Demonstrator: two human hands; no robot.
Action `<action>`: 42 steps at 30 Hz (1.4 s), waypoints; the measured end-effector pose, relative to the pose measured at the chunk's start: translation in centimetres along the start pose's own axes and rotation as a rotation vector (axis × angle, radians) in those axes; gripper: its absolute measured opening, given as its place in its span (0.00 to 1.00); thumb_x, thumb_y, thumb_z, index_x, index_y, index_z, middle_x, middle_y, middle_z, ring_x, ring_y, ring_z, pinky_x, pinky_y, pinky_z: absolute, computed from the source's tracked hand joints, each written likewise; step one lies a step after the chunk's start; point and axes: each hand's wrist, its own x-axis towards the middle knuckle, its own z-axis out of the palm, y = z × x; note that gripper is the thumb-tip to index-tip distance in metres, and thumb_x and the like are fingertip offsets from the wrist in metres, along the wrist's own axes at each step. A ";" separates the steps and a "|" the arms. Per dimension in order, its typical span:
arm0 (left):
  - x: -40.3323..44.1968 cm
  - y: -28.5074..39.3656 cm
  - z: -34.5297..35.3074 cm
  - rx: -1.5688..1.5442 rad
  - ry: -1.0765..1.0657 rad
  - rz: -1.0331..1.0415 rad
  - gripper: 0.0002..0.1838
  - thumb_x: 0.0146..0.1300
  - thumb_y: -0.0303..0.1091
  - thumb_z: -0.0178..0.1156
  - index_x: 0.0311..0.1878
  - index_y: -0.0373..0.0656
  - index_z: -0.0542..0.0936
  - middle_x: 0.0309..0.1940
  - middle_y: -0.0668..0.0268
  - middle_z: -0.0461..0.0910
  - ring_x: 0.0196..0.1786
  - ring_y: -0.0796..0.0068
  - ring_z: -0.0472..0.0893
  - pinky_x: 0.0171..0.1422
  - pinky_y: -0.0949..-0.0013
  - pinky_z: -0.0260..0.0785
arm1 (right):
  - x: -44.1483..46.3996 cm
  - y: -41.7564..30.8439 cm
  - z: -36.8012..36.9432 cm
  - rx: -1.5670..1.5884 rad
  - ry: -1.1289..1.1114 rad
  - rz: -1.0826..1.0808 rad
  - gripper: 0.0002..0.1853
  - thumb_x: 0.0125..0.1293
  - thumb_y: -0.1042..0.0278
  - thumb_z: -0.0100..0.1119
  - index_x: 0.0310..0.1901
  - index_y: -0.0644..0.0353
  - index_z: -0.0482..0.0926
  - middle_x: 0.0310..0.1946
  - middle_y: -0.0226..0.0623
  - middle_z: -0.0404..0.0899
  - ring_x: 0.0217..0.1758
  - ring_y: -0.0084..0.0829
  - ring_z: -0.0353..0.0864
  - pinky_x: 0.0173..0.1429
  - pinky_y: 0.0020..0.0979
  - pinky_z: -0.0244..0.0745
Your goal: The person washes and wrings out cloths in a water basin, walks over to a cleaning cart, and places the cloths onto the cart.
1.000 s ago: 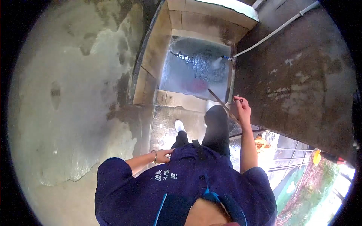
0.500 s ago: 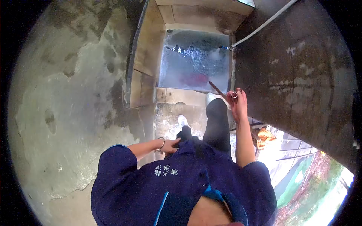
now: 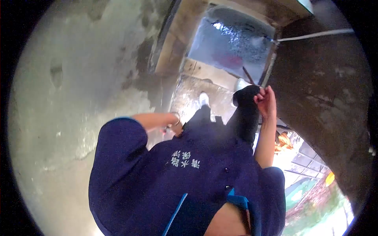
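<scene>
The person is standing at the near side of a square basin of beige tiles (image 3: 208,72), and cloudy blue-grey water (image 3: 220,47) is covering its bottom. The bare right hand (image 3: 267,101) is hanging just outside the near right corner of the basin. Its fingers are bending inward in a narrow grip, and it is holding a thin, dark brown rod (image 3: 249,75). The rod is coming out on the basin side of the fingers, so it is lying ahead of the grip and is pointing obliquely toward the basin. Its far tip is showing against the water at the near right part. The other end is hiding behind the fingers, so I cannot tell how it is sitting in the palm.

The bare left hand (image 3: 178,128) is resting well apart from the basin, on its near side, next to the dark blue shirt (image 3: 189,165). It is blurring and partly hiding, so I cannot tell whether it is holding something.

One white shoe (image 3: 241,83) is standing near the basin's near right corner. A dull red patch (image 3: 232,61) is showing in the water, near the rod's tip. From the basin's right side, a white pipe (image 3: 315,37) is running outward.
</scene>
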 end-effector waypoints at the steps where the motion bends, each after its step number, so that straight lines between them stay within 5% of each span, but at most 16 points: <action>1: 2.7 -0.9 0.4 0.025 0.067 0.087 0.15 0.46 0.35 0.50 0.35 0.34 0.72 0.25 0.59 0.74 0.24 0.69 0.73 0.28 0.61 0.66 | -0.1 0.2 -0.3 -0.082 0.012 0.004 0.06 0.58 0.61 0.46 0.28 0.50 0.62 0.17 0.23 0.60 0.19 0.19 0.59 0.29 0.26 0.63; 5: -7.1 4.2 -1.0 -0.194 0.205 0.306 0.18 0.45 0.32 0.50 0.42 0.36 0.70 0.29 0.61 0.75 0.30 0.74 0.72 0.33 0.67 0.66 | -1.7 0.9 1.0 -0.183 0.118 -0.020 0.08 0.59 0.63 0.43 0.25 0.50 0.59 0.15 0.22 0.55 0.15 0.17 0.53 0.24 0.24 0.58; 7: -7.4 3.8 -0.1 -0.306 0.374 0.659 0.24 0.44 0.26 0.48 0.51 0.41 0.65 0.37 0.66 0.73 0.37 0.80 0.69 0.39 0.72 0.64 | -1.5 1.3 0.6 -0.169 0.090 -0.004 0.09 0.60 0.62 0.42 0.25 0.50 0.58 0.14 0.22 0.54 0.15 0.17 0.52 0.24 0.24 0.57; 12: -8.1 3.3 2.9 -0.713 0.332 0.725 0.35 0.41 0.27 0.49 0.59 0.48 0.55 0.41 0.62 0.72 0.42 0.71 0.71 0.42 0.75 0.64 | -1.1 2.4 0.9 -0.121 -0.126 0.147 0.12 0.60 0.61 0.41 0.21 0.51 0.57 0.13 0.22 0.49 0.14 0.17 0.49 0.24 0.23 0.54; 14: -3.9 2.2 4.2 -0.720 0.605 0.867 0.39 0.38 0.21 0.46 0.60 0.46 0.52 0.56 0.69 0.58 0.55 0.79 0.58 0.58 0.76 0.50 | -0.9 4.0 2.7 -0.457 -0.181 0.181 0.12 0.60 0.59 0.43 0.23 0.52 0.59 0.14 0.22 0.56 0.15 0.15 0.54 0.20 0.21 0.54; 15: -3.1 1.9 4.6 -0.769 0.631 0.884 0.40 0.37 0.21 0.47 0.61 0.44 0.49 0.59 0.64 0.53 0.61 0.75 0.52 0.63 0.75 0.41 | -0.8 5.8 3.7 -0.681 -0.210 0.226 0.10 0.59 0.58 0.43 0.29 0.55 0.65 0.20 0.26 0.67 0.17 0.17 0.62 0.20 0.20 0.58; 17: -4.5 2.1 4.9 -0.679 0.709 0.766 0.41 0.38 0.21 0.48 0.61 0.44 0.48 0.60 0.62 0.52 0.62 0.72 0.50 0.63 0.74 0.40 | -1.5 9.2 6.7 -1.252 -0.473 0.358 0.18 0.58 0.55 0.44 0.43 0.60 0.67 0.35 0.37 0.74 0.30 0.25 0.74 0.27 0.22 0.65; 19: -7.5 3.0 5.1 -0.558 0.745 0.618 0.41 0.39 0.20 0.50 0.61 0.44 0.47 0.60 0.57 0.50 0.63 0.65 0.49 0.64 0.72 0.41 | -1.5 13.5 6.7 -1.513 -0.866 0.185 0.18 0.57 0.55 0.45 0.38 0.64 0.72 0.36 0.41 0.74 0.40 0.33 0.73 0.40 0.31 0.66; 22: -8.1 2.2 6.0 -0.481 0.696 0.598 0.40 0.41 0.20 0.49 0.61 0.44 0.47 0.59 0.55 0.51 0.62 0.64 0.51 0.63 0.70 0.44 | -4.4 13.9 9.0 -1.859 -1.136 0.329 0.16 0.56 0.59 0.45 0.39 0.62 0.72 0.33 0.45 0.74 0.39 0.39 0.72 0.44 0.34 0.64; 26: -8.6 1.5 7.7 -0.320 0.733 0.525 0.36 0.41 0.18 0.48 0.59 0.45 0.52 0.53 0.55 0.59 0.58 0.61 0.58 0.60 0.66 0.51 | -7.7 11.4 10.8 -1.906 -1.188 0.097 0.13 0.53 0.65 0.48 0.39 0.61 0.71 0.33 0.45 0.74 0.39 0.41 0.72 0.43 0.33 0.65; 28: -8.7 1.7 8.4 -0.296 0.717 0.430 0.35 0.40 0.19 0.50 0.57 0.45 0.54 0.53 0.56 0.60 0.54 0.59 0.62 0.56 0.65 0.57 | -9.2 10.4 10.9 -1.604 -1.386 -0.073 0.11 0.51 0.70 0.50 0.37 0.63 0.70 0.30 0.45 0.73 0.36 0.40 0.73 0.40 0.31 0.67; 31: -10.3 3.1 9.1 -0.227 0.705 0.170 0.37 0.40 0.21 0.53 0.57 0.44 0.53 0.54 0.58 0.58 0.44 0.56 0.71 0.45 0.63 0.65 | -10.9 9.2 12.1 -1.483 -1.422 0.200 0.09 0.50 0.73 0.51 0.35 0.64 0.70 0.28 0.45 0.73 0.32 0.40 0.73 0.36 0.30 0.68; 35: -8.9 2.6 9.7 -0.096 0.623 -0.010 0.33 0.42 0.25 0.55 0.55 0.41 0.55 0.55 0.58 0.57 0.45 0.56 0.71 0.45 0.62 0.65 | -10.5 9.9 12.7 -1.488 -1.452 0.258 0.09 0.51 0.71 0.51 0.34 0.64 0.70 0.27 0.45 0.73 0.31 0.39 0.73 0.35 0.30 0.67; 39: -5.4 3.4 9.0 -0.378 0.853 0.101 0.28 0.44 0.34 0.54 0.51 0.38 0.60 0.50 0.56 0.63 0.44 0.59 0.71 0.45 0.63 0.66 | -10.8 11.1 13.2 -1.569 -1.297 0.268 0.10 0.53 0.67 0.50 0.36 0.62 0.69 0.27 0.44 0.73 0.32 0.36 0.73 0.36 0.31 0.67; 42: -4.9 4.0 7.6 -0.394 0.964 0.274 0.33 0.37 0.38 0.57 0.50 0.34 0.61 0.50 0.49 0.59 0.52 0.56 0.64 0.53 0.64 0.60 | -9.9 10.6 12.0 -1.454 -1.055 0.096 0.13 0.55 0.65 0.49 0.39 0.64 0.67 0.31 0.41 0.73 0.32 0.30 0.72 0.39 0.27 0.67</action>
